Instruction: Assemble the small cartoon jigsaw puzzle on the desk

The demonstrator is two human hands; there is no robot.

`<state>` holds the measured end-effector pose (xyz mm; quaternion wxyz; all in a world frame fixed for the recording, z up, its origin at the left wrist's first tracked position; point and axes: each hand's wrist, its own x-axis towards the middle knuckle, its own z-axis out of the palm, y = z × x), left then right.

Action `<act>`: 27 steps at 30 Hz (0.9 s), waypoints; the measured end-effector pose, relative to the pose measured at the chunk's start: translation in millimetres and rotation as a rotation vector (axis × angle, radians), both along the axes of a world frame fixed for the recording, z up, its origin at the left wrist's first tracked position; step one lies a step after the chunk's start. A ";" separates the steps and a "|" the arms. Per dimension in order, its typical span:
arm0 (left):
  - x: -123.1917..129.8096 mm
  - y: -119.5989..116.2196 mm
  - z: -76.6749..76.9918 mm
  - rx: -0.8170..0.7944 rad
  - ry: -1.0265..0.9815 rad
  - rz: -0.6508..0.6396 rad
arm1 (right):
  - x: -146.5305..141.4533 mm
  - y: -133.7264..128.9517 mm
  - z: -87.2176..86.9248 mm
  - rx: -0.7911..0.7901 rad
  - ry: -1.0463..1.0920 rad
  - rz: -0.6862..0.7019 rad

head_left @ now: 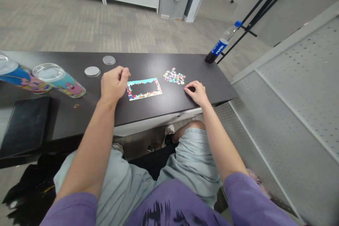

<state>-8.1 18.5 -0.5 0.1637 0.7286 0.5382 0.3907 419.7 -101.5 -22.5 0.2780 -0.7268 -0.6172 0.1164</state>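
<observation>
A rectangular puzzle border [146, 96] with a dark, unfilled middle lies flat on the dark table. To its right is a loose pile of small colourful puzzle pieces [174, 76]. My left hand [114, 82] is closed, its fingers curled under, just left of the border; whatever it may hold is hidden. Near the lower right edge of the pile, my right hand [196, 92] rests with thumb and index finger pinched together. Something tiny may be at those fingertips, but it is too small to name.
A Pepsi bottle [219, 46] stands at the table's back right corner. Two round lids [92, 71] [108, 60], two tall cans [60, 80] [23, 77] and a black tablet [25, 123] are on the left. A perforated panel [299, 74] stands at the right.
</observation>
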 end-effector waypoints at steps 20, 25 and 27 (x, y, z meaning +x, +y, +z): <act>-10.1 -11.6 5.8 -0.052 -0.043 -0.104 | -6.9 -0.6 8.2 0.082 0.241 0.043; -19.3 -8.8 6.9 -0.116 0.076 -0.132 | -49.9 34.7 25.8 0.132 0.294 0.169; -22.6 -7.8 7.7 -0.133 0.112 -0.139 | -81.1 60.3 36.9 0.107 0.327 0.316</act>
